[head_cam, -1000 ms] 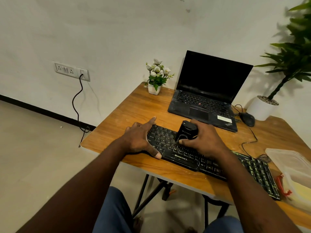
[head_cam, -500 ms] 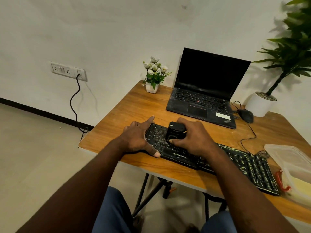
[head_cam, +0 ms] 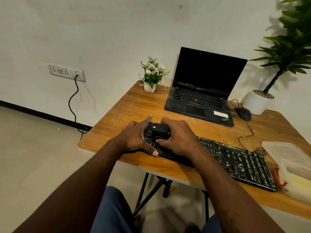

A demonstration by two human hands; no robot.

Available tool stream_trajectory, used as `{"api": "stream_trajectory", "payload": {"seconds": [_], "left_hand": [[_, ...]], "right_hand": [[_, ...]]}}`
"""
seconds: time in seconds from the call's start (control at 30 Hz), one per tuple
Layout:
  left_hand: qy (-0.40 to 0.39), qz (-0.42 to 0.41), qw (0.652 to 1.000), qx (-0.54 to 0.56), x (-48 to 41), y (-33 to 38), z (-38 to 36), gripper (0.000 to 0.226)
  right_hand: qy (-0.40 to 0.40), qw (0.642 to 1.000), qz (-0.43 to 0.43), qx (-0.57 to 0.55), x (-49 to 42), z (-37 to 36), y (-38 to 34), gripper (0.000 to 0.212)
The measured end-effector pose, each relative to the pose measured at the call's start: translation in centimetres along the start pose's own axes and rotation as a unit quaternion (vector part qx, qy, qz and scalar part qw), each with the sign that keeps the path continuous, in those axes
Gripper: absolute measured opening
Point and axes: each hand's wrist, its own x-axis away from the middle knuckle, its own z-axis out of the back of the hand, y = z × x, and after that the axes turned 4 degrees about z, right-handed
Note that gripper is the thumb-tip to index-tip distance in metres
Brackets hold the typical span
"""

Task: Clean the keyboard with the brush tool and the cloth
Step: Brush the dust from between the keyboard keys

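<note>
A long black keyboard with green-marked keys lies slantwise along the near edge of the brown wooden counter. The left hand braces the keyboard's left end: its thumb presses the near edge, its forefinger stretches along the far corner, and the other fingers are curled on the wood just beside that end. The right hand is wrapped round a small black rounded brush tool, fingers curled over its top and thumb on its near side. The tool sits on the keys at the keyboard's left end, between the two hands; its bristles are hidden.

Beyond the keyboard stands an open black laptop with a dark screen. Left of that, further from the keyboard, is a small white pot of white flowers. Behind the keyboard's right half lie a black wired mouse and a round white pot with a green leafy plant. Just beside the keyboard's right end sits a clear plastic container, with something pale yellow inside that I cannot make out.
</note>
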Motion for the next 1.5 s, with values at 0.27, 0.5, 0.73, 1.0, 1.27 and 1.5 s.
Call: {"api": "stream_trajectory", "payload": {"seconds": [0.27,0.5,0.73,1.0,1.27,1.5], "left_hand": [[0.003,0.008,1.000,0.003,0.4,0.5,0.2,0.148],[-0.010,0.011,1.000,0.008,0.5,0.6,0.3,0.147],[-0.003,0.013,1.000,-0.001,0.7,1.0,0.4,0.145],[-0.002,0.022,1.000,0.000,1.1,1.4,0.5,0.143],[-0.006,0.038,0.999,0.005,1.9,2.5,0.8,0.138],[-0.008,0.040,0.999,0.008,1.9,2.4,0.8,0.139]], "right_hand": [[-0.041,0.995,-0.086,0.041,3.7,4.9,3.4,0.043],[0.011,0.999,-0.003,-0.031,1.3,0.2,-1.2,0.043],[-0.051,0.997,-0.062,-0.008,3.9,3.2,1.5,0.046],[-0.021,0.997,-0.068,-0.011,3.6,4.4,1.3,0.044],[-0.022,0.998,-0.057,-0.033,4.8,2.4,1.5,0.046],[-0.019,0.994,-0.104,0.003,6.8,5.7,3.6,0.044]]}}
